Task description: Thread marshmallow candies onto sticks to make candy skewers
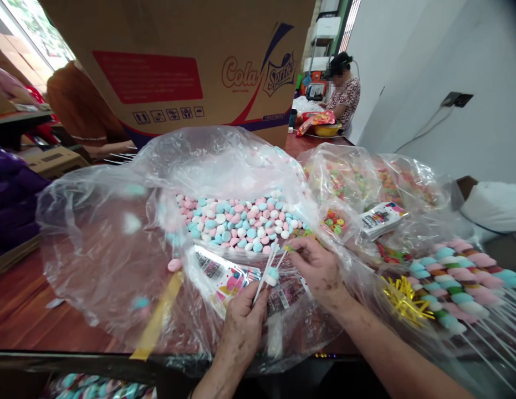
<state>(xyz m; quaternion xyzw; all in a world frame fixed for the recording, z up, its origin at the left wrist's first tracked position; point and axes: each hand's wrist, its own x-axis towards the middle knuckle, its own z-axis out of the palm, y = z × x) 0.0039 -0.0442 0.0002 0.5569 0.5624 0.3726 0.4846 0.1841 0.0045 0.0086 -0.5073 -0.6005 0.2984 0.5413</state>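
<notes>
Bright daylight, glare on plastic, wide-angle edges bent and dark

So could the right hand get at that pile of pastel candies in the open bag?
Probably yes: the right hand sits just beside the pastel candies, and the clear bag lies open on top, with nothing between them.

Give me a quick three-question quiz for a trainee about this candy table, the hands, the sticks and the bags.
1. True or false: the left hand holds white sticks with a marshmallow piece threaded on.
2. Which colours are the loose candies in the big clear bag? A) pink, blue, white B) green, black C) all red
3. Where do the finished skewers lie relative to the right hand?

Key
1. True.
2. A.
3. To its right, stacked beside the yellow twist ties.
</notes>
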